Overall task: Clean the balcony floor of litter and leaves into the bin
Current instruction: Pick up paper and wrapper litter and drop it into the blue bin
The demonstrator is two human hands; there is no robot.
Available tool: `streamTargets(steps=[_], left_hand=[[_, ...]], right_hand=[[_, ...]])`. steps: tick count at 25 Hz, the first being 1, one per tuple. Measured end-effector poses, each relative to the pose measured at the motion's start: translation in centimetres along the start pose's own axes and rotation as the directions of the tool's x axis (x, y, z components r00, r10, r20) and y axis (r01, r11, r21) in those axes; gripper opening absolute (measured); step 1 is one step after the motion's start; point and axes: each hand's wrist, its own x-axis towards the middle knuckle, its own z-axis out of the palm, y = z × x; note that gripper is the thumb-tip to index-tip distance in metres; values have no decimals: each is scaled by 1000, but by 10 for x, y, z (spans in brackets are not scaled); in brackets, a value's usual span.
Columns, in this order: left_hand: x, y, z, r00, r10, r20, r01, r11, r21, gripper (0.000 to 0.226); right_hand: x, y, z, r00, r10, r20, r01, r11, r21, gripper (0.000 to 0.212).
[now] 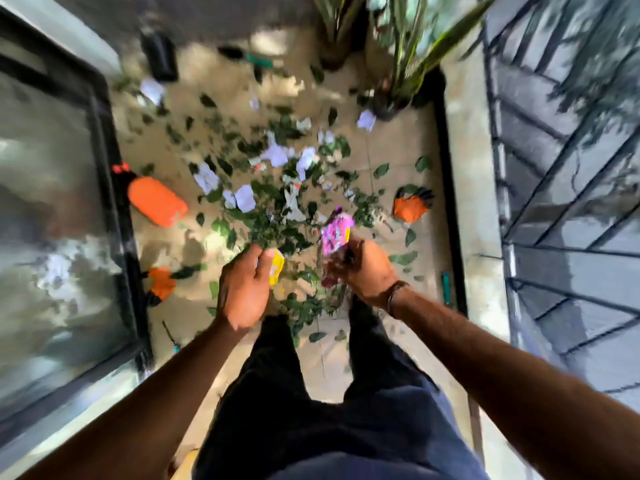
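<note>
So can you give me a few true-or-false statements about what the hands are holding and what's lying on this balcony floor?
1. The right hand holds a pink wrapper. True.
2. The left hand holds nothing. False: it grips a yellow wrapper.
3. Green leaves and crumpled white paper litter the floor. True.
4. The orange bottle stands upright. False: it lies on its side by the glass door.

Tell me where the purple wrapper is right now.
In the head view, the purple wrapper sits just right of centre, pinched at its lower end by the right hand, above the scattered leaves and left of the orange glove on the floor.
</note>
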Motion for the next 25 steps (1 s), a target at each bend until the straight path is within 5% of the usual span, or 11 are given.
streamTargets(steps=[4,7,11,17,21,25], left_hand=[[-28,76,-78,993,-80,-89,39,920,-389,32],[-31,110,-122,970,-240,-28,129,614,-779,39],[-26,115,-180,981,-189,36,114,421,-900,24],[40,102,-244,972,-85,219,229,133,-964,37],[52,120,-221,916,41,399,390,140,-910,38],[30,192,-178,798,199,568,509,280,-814,26]], right_hand=[[-43,-88,-45,991,-125,-53,135,944,302,13],[-64,-140,-72,997,-26,-67,61,795,604,30],[-87,-199,-99,986,-49,-158,154,609,778,29],[-108,-205,-93,908,226,-354,206,495,844,27],[-161,-199,-85,810,371,-454,295,410,863,29],[-230,-181,-79,699,437,-567,446,353,822,39]])
